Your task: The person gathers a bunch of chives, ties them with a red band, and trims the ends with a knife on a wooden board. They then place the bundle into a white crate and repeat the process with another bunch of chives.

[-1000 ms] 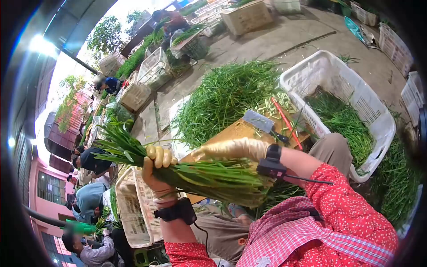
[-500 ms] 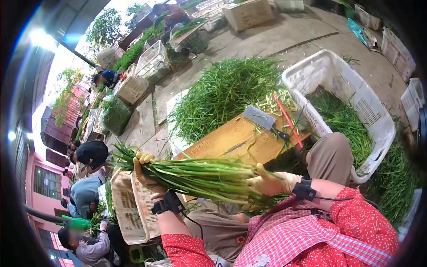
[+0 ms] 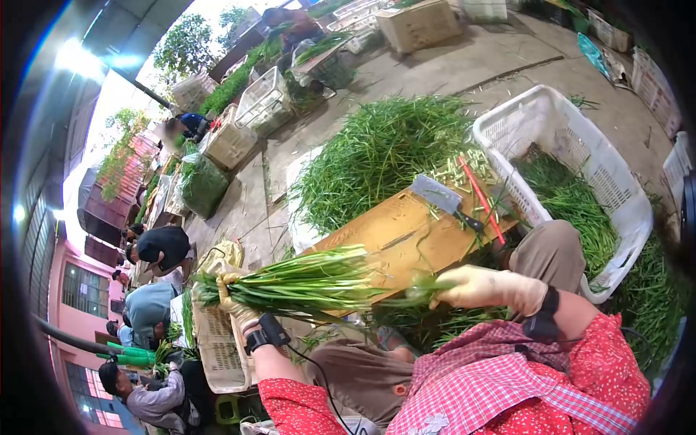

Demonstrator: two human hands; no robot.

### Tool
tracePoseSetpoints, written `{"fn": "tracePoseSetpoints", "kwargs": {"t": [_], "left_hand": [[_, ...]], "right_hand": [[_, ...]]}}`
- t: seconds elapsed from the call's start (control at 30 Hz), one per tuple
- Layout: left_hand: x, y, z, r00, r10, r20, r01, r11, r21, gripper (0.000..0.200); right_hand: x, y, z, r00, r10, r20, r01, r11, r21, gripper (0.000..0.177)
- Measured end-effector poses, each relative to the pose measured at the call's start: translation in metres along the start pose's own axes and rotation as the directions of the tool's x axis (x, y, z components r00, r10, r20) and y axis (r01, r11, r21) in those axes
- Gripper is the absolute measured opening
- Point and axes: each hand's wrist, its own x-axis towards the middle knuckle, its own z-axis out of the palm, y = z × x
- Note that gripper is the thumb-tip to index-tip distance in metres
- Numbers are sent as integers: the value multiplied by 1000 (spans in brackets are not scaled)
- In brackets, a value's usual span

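Note:
My left hand point(image 3: 238, 301), in a pale glove, is closed round one end of a bunch of garlic chives point(image 3: 312, 283). The bunch lies level above my lap, its pale stem ends fanned to the right. Just beyond those ends is my right hand point(image 3: 489, 288), gloved too and apart from the bunch. Its fingers are closed on a small, blurred wisp of loose chive leaves point(image 3: 423, 290). Behind the bunch is a wooden board point(image 3: 384, 232), where a cleaver point(image 3: 436, 194) and a red stick point(image 3: 481, 198) lie among cut stem pieces.
A large heap of chives point(image 3: 384, 156) lies behind the board. To the right stands a white plastic crate point(image 3: 629, 239) with chives inside. A beige crate point(image 3: 221, 355) sits by my left arm. Co-workers point(image 3: 148, 391) are at the left, near a stuffed green bag point(image 3: 203, 187).
My right hand has left the bunch and moved right, closing on a wisp of leaves. The bunch's stem ends now spread freely. My left hand keeps its hold, slightly lower.

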Motion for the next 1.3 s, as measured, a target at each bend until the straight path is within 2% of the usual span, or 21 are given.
{"fn": "tracePoseSetpoints", "kwargs": {"t": [0.03, 0.07, 0.1, 0.2, 0.23, 0.27, 0.33, 0.37, 0.4, 0.53, 0.57, 0.67, 0.7, 0.77, 0.83, 0.93, 1.07, 1.1, 1.2, 1.23, 1.3], "left_hand": [[-18, 4, 16, 995, -10, 104, 12, 1000, -21, 20], [-18, 7, 17, 996, 26, 86, -32, 997, 64, 22], [-19, 6, 19, 992, 45, 114, -52, 997, 57, 21], [-24, 2, 32, 996, 83, 36, -86, 992, 88, 21], [-22, 2, 33, 995, 94, -14, -92, 990, 108, 21], [-23, 4, 33, 985, 128, 114, -138, 986, 89, 21], [-26, 8, 33, 988, 67, 137, -79, 993, 83, 23], [-32, 6, 42, 981, 70, 179, -84, 994, 75, 23], [-40, 3, 51, 972, 74, 223, -91, 994, 65, 23], [-89, -22, 121, 963, 56, 265, -50, 998, -31, 22], [-100, -28, 133, 990, 93, 101, -97, 995, 32, 21], [-120, -45, 155, 935, 70, 348, -58, 997, -45, 22], [-124, -49, 154, 936, 71, 345, -65, 997, -29, 22], [-142, -60, 170, 934, 92, 344, -95, 995, -9, 22], [-153, -71, 176, 923, 115, 366, -139, 989, 41, 23], [-162, -84, 178, 865, 84, 494, -149, 984, 94, 23], [-177, -95, 191, 918, 104, 382, -166, 977, 134, 22], [-176, -95, 191, 901, 91, 425, -156, 980, 120, 23], [-180, -96, 194, 915, 95, 392, -174, 970, 172, 26], [-179, -96, 192, 918, 94, 386, -171, 970, 171, 24], [-176, -94, 189, 907, 91, 411, -159, 978, 135, 22]], "right_hand": [[-4, -2, -10, 999, 3, -50, 1, 998, 63, 24], [-10, 1, -17, 994, 8, -105, 6, 991, 130, 23], [-3, 20, -24, 990, -39, -139, 21, 992, -127, 28], [-1, 30, -6, 993, 89, 75, -47, 896, -442, 47], [-10, 22, 2, 969, 230, 94, -121, 769, -628, 69], [-6, 26, 8, 942, 293, 161, -57, 615, -786, 81], [5, 39, 13, 997, 28, 74, 41, 624, -781, 76], [13, 41, 15, 964, -264, -31, 166, 692, -702, 66], [20, 39, 16, 923, -354, -149, 192, 762, -619, 55], [49, 5, 23, 854, -437, -283, 251, 821, -512, 55], [57, 3, 25, 842, -449, -300, 260, 824, -503, 56], [75, -6, 29, 937, -131, -323, -101, 785, -611, 63], [80, -8, 26, 953, -8, -303, -180, 788, -588, 69], [92, 17, 26, 961, -165, -221, 93, 948, -304, 69], [95, 30, 38, 924, -267, -274, 274, 962, -14, 64], [104, 23, 51, 927, -181, -330, 250, 951, 182, 58], [103, 20, 58, 940, -78, -333, 218, 887, 407, 38], [111, 41, 57, 862, -262, -434, 347, 929, 128, 30], [112, 47, 54, 727, -442, -525, 398, 895, -203, 27], [113, 49, 51, 706, -460, -539, 245, 872, -423, 23], [107, 54, 52, 675, -438, -594, 124, 861, -494, 22]]}}
